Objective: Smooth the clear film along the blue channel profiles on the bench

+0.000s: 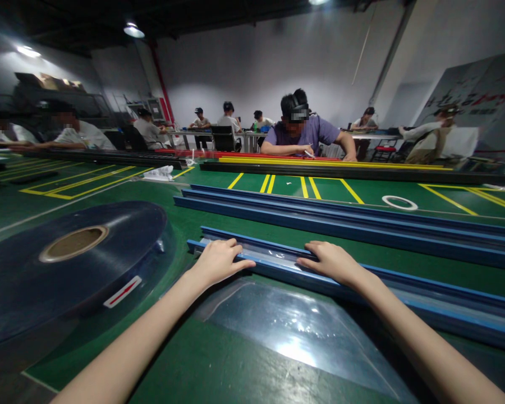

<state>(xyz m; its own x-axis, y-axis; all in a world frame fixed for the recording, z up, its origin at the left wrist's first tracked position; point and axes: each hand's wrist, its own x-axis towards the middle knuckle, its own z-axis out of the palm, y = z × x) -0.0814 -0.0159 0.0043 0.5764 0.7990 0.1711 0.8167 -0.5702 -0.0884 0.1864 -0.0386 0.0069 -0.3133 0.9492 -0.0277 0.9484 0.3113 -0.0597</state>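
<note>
I could slide a hand along the strip of green table (404, 263) between the near rail (278, 273) and the far rails (320, 212), but their long sides would stop me if I pushed straight across down low. The big fat roll (126, 241) blocks the way on my left, near my left hand (219, 259). Between my arms there is open air, with only a flat, shiny film (286, 320) lying below.

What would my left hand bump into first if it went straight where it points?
Your left hand would probably meet the far edge of the near blue channel; if above that, the next blue channel. Its height is unclear.
</note>
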